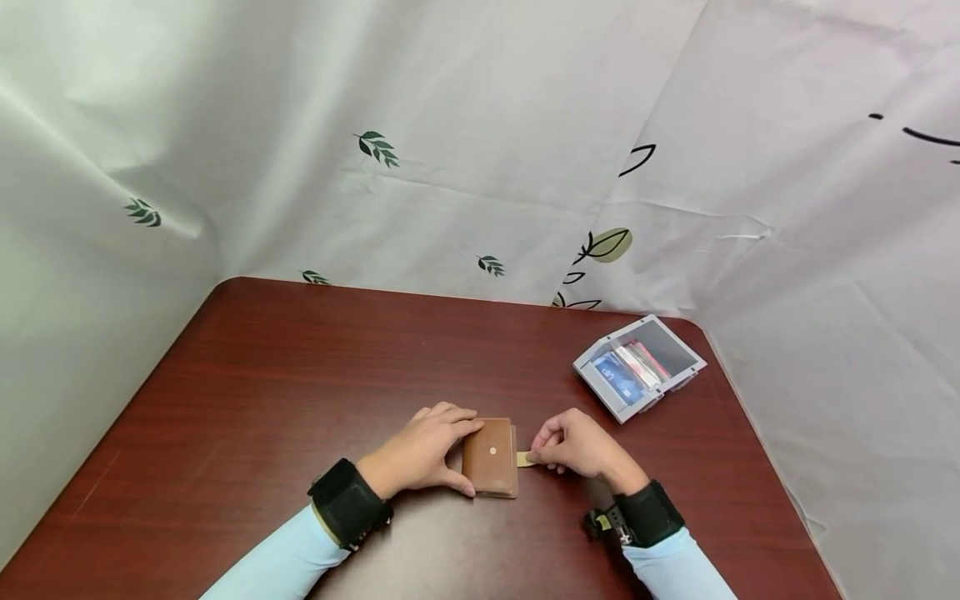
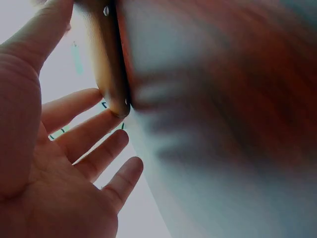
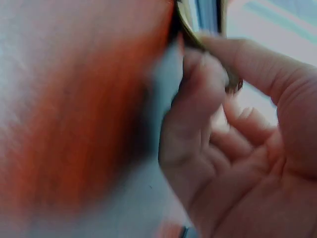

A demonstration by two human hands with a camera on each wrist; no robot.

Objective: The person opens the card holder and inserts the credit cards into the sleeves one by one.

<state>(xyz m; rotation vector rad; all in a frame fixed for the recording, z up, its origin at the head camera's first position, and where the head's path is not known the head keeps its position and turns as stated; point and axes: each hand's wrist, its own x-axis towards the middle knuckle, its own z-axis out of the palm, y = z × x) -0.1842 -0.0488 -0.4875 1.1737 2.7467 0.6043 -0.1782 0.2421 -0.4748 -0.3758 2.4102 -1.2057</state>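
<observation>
A brown wallet [image 1: 489, 458] with a small round snap lies on the table, its layers showing along the right edge. My left hand [image 1: 422, 450] holds it from the left, index finger at its far corner and thumb at its near corner. In the left wrist view, the wallet [image 2: 106, 59] stands edge-on between thumb and fingers, the outer fingers spread. From its right side a yellowish tab [image 1: 524, 459] sticks out. My right hand [image 1: 577, 447] pinches that tab between thumb and index finger, and the right wrist view shows the tab [image 3: 185, 22] bent at the fingertips.
At the table's far right stands a grey case [image 1: 600, 390] with a clear window, blue and red card-like items inside. The dark red wooden table [image 1: 315, 367] meets pale leaf-printed cloth [image 1: 450, 183] behind and at both sides. Both wrists wear black straps [image 1: 348, 504].
</observation>
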